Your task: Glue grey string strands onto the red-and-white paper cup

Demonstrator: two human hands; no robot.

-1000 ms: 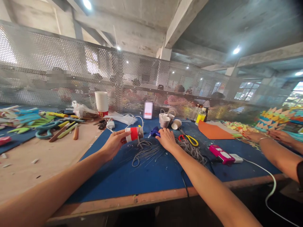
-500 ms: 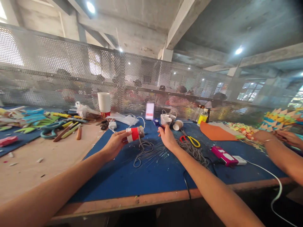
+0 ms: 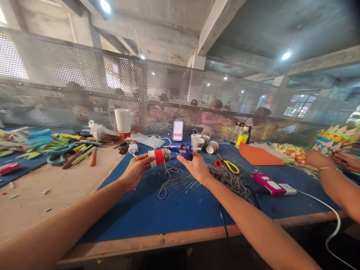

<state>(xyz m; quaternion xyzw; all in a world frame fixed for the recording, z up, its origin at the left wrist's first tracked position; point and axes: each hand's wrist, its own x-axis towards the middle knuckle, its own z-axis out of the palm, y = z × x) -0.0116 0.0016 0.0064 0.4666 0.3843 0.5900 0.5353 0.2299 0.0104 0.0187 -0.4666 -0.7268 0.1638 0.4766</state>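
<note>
My left hand is closed round a red and white paper cup, tipped on its side with one end pointing right. Grey cord is wound about that end and trails down to the mat. In my right hand is a blue hot glue gun, its nozzle pointing left close to the corded end of the cup. Whether the tip touches the cup I cannot tell. A heap of grey cord lies beside my right wrist, with yellow and red handled scissors at its edge.
On the blue mat are cord-wrapped cups, a magenta device with a white plug, orange paper and a yellow-labelled bottle. A stack of paper cups stands at the back left. Another person's hand works at right.
My right hand has brought the glue gun round, so its nozzle now points left at the cup. My left hand and the cup stay almost where they were.
</note>
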